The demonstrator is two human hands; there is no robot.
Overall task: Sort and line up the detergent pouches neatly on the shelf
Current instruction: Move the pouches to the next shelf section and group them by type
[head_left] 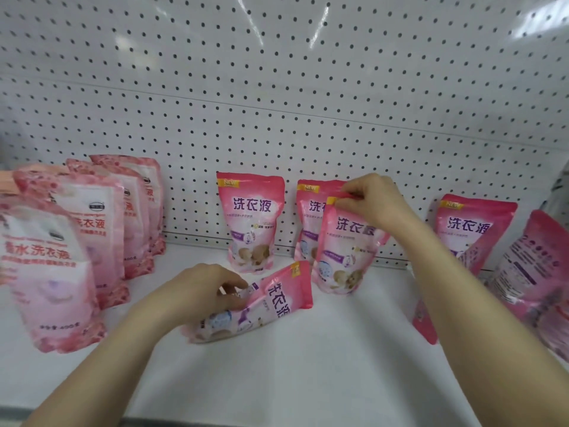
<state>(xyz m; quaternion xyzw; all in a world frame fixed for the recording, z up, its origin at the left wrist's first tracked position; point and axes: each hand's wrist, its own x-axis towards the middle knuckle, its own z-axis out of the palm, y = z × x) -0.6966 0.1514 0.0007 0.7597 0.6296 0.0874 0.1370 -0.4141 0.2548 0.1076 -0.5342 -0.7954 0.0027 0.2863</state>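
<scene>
My left hand (203, 291) grips the bottom end of a bright pink pouch (271, 300) that lies on its side on the white shelf (292, 365). My right hand (374, 200) pinches the top edge of an upright pink pouch (345, 257), which stands just in front of another one (308, 217). A single pink pouch (251, 221) stands against the pegboard to the left of them. At the far left, several pale pink pouches (89, 229) stand in a row running front to back.
More bright pink pouches stand at the right: one upright (471, 232) by the back wall, one turned back-side out (535, 272) at the edge. A white pegboard wall (277, 103) closes the back. The shelf's front edge (277, 419) runs along the bottom.
</scene>
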